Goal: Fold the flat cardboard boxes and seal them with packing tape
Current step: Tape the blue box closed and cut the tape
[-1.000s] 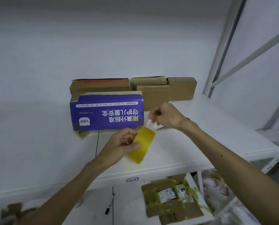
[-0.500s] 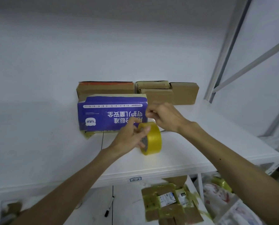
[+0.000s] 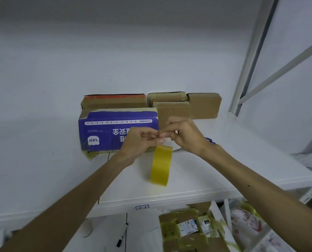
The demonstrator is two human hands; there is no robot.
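Sealing step. left hand [image 3: 142,140] and right hand [image 3: 185,137], fingers curled, pinch tape end [image 3: 167,141] above tape roll [image 3: 161,165], mid-shelf [image 3: 224,171], before blue box [image 3: 104,131]. Next, likely: draw strip out, press over box seam.

tape roll [image 3: 160,165]: glossy yellow plastic film
blue box [image 3: 115,131]: smooth printed cardboard
shelf [image 3: 187,186]: matt white

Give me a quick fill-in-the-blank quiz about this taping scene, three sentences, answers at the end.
The tape roll is ___ in colour.
The left hand and right hand both pinch the tape strip ___ the roll.
The marker lies on the ___ shelf.
Answers: yellow, above, lower.
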